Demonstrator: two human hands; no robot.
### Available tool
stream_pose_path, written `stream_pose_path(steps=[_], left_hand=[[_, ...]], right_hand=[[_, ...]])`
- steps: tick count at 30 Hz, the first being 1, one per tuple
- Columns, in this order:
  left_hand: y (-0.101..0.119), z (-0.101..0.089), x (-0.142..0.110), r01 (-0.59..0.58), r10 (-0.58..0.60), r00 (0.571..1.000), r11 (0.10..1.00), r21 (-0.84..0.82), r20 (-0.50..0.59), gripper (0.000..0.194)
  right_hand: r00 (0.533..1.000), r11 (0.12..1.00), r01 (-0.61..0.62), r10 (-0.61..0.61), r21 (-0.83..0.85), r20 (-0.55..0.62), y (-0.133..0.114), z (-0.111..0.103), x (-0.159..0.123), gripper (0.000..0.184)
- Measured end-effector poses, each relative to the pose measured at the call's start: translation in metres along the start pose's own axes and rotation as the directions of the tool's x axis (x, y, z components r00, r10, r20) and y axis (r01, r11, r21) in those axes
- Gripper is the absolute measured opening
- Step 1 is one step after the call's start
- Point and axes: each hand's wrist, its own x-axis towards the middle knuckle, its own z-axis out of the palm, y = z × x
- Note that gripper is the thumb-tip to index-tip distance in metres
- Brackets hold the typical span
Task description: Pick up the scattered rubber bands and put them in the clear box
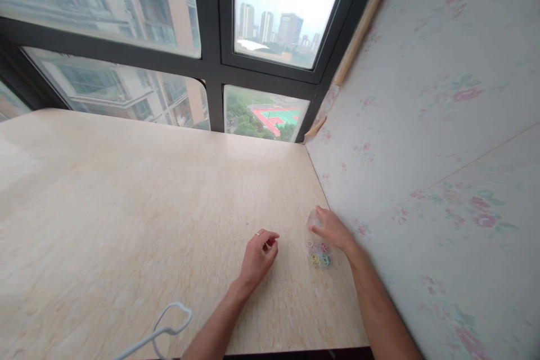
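Observation:
A small clear plastic box (319,266) lies on the marble-patterned surface near the wall. Its compartments show small loops in pale pink, red, yellow (315,260) and teal (325,260); their exact kind is too small to tell. At the box's far side, my right hand (333,229) has thumb and fingers closed around the clear lid (314,218), which stands raised. My left hand (258,256) rests on the surface to the left of the box, apart from it. Its fingers are curled with thumb and forefinger close together; whatever they may hold is hidden.
The pale marble-patterned surface (147,208) runs back to dark window frames (215,67). On the right rises a flower-papered wall (422,180), close beside my right arm. A white cable (147,339) loops at the front left.

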Motion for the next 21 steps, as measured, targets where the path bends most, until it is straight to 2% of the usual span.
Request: stream_pose_path(steps=[7, 9, 10, 11, 12, 13, 14, 15, 16, 17, 18, 19, 21], left_hand=[[0.001, 0.001, 0.001, -0.007, 0.006, 1.0, 0.999, 0.039, 0.024, 0.018], [0.001, 0.001, 0.0, -0.01, 0.009, 1.0, 0.999, 0.048, 0.03, 0.018], [0.002, 0.001, -0.001, -0.012, 0.01, 0.999, 0.999, 0.051, 0.034, 0.018], [0.002, 0.001, -0.001, -0.014, 0.013, 0.999, 0.998, 0.053, 0.037, 0.018], [0.003, 0.0, -0.002, -0.017, 0.015, 0.999, 0.998, 0.054, 0.038, 0.018], [0.003, 0.0, -0.003, -0.019, 0.017, 0.999, 0.998, 0.053, 0.039, 0.018], [0.004, -0.001, -0.004, -0.021, 0.019, 0.999, 0.999, 0.05, 0.038, 0.018], [0.004, -0.002, -0.005, -0.021, 0.02, 0.999, 0.999, 0.044, 0.036, 0.018], [0.005, -0.003, -0.006, -0.024, 0.023, 0.999, 0.999, 0.034, 0.031, 0.018], [0.006, -0.004, -0.007, -0.029, 0.028, 0.999, 0.999, 0.02, 0.024, 0.018], [0.007, -0.006, -0.007, -0.036, 0.036, 0.999, 0.999, 0.001, 0.015, 0.017], [0.009, -0.008, -0.007, -0.046, 0.047, 0.999, 0.999, -0.026, 0.007, 0.017], [0.016, -0.012, -0.007, -0.074, 0.074, 0.997, 0.992, -0.101, -0.003, 0.02]], right_hand=[[0.999, 0.999, -0.042, 0.042, 0.014, -0.024, -0.008, -0.003, -0.004, 0.063], [0.993, 0.978, -0.091, 0.104, 0.19, -0.06, -0.02, -0.007, -0.006, 0.068], [0.987, 0.927, -0.115, 0.149, 0.357, -0.067, -0.029, -0.01, -0.008, 0.072], [0.979, 0.819, -0.132, 0.196, 0.558, -0.056, -0.039, -0.014, -0.01, 0.074], [0.972, 0.642, -0.139, 0.233, 0.754, -0.019, -0.051, -0.018, -0.014, 0.073], [0.971, 0.413, -0.141, 0.235, 0.9, 0.045, -0.062, -0.022, -0.019, 0.07], [0.969, 0.165, -0.155, 0.216, 0.974, 0.118, -0.074, -0.025, -0.024, 0.064], [0.963, -0.057, -0.194, 0.18, 0.979, 0.202, -0.084, -0.028, -0.029, 0.06], [0.952, -0.23, -0.243, 0.133, 0.942, 0.277, -0.093, -0.03, -0.034, 0.056], [0.937, -0.354, -0.287, 0.091, 0.89, 0.338, -0.1, -0.031, -0.039, 0.054], [0.92, -0.437, -0.326, 0.056, 0.838, 0.387, -0.105, -0.031, -0.044, 0.052], [0.906, -0.488, -0.354, 0.033, 0.798, 0.422, -0.108, -0.03, -0.048, 0.052], [0.886, -0.532, -0.387, 0.014, 0.753, 0.464, -0.111, -0.028, -0.054, 0.052]])
